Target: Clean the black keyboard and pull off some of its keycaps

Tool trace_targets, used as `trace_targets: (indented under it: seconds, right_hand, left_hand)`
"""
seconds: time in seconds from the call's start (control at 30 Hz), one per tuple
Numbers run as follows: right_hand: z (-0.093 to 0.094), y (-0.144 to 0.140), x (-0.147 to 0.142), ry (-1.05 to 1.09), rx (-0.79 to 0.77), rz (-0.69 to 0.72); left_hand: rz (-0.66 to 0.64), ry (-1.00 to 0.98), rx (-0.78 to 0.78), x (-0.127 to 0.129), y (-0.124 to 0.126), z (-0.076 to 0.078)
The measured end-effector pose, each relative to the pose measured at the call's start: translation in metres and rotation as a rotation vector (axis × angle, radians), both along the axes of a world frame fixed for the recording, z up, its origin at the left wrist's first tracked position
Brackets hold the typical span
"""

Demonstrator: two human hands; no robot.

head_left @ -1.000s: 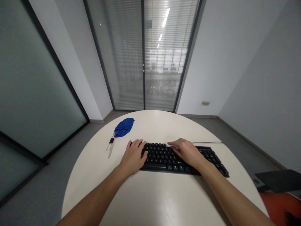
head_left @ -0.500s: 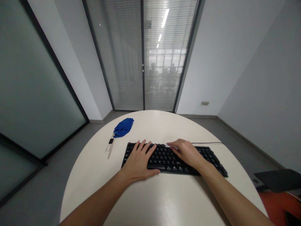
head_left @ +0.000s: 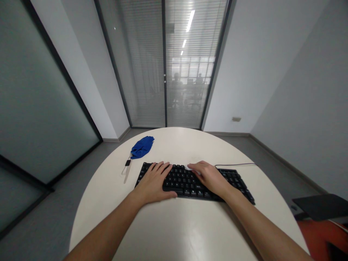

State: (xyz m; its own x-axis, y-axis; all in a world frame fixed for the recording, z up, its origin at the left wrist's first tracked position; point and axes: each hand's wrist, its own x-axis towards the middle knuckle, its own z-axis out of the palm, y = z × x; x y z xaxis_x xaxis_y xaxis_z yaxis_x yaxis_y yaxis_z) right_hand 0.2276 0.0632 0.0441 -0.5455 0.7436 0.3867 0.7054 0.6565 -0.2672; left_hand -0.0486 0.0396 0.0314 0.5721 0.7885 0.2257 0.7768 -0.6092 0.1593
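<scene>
A black keyboard [head_left: 187,183] lies on the round white table, its far edge turned slightly. My left hand [head_left: 154,183] rests open on its left part, fingers stretched over the keys and thumb along the near edge. On the upper rows, right of the middle, my right hand [head_left: 208,177] is closed around a small white wipe [head_left: 188,167]. Most of that wipe is hidden under the fingers; its edge touches the keys by the index fingertip. Part of the right-hand keys sits behind my right hand and wrist.
A crumpled blue cloth [head_left: 142,147] lies at the table's [head_left: 179,224] far left, with a black binder clip [head_left: 127,163] and a flat light stick [head_left: 127,173] just below it. A thin cable [head_left: 236,164] runs right from the keyboard. An orange chair [head_left: 323,235] stands at the right.
The keyboard has slid a little to the left, and both hands have moved left with it. The cloth and clip have stayed in place.
</scene>
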Motion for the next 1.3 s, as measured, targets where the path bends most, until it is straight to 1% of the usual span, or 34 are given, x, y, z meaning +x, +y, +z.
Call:
trace_targets:
  seconds: [0.13, 0.3, 0.57, 0.83, 0.93, 1.07, 1.13, 1.3]
  right_hand:
    - [0.0, -0.001, -0.001, -0.027, 0.012, 0.008]
    - [0.005, -0.005, -0.004, -0.099, 0.02, 0.052]
    - [0.011, -0.023, -0.028, -0.142, 0.029, 0.177]
    - [0.012, -0.042, -0.049, -0.211, 0.038, 0.253]
    - [0.01, -0.044, -0.051, -0.227, 0.049, 0.281]
    - [0.009, -0.042, -0.047, -0.162, 0.04, 0.331]
    - [0.009, -0.039, -0.044, -0.134, 0.029, 0.316]
    - [0.003, -0.032, -0.042, -0.041, 0.056, 0.151]
  left_hand:
    - [-0.007, 0.002, -0.002, -0.003, 0.002, -0.004]
    - [-0.007, 0.001, -0.01, -0.003, 0.003, -0.006]
    - [0.003, 0.002, -0.034, -0.002, 0.001, -0.005]
    - [0.005, 0.004, -0.019, -0.002, 0.001, -0.004]
    - [0.001, 0.0, -0.026, -0.002, 0.0, -0.001]
    - [-0.002, 0.005, -0.049, -0.004, -0.001, 0.001]
    - [-0.001, 0.006, -0.051, -0.004, -0.001, 0.002]
    - [-0.003, 0.003, -0.041, -0.003, -0.001, 0.001]
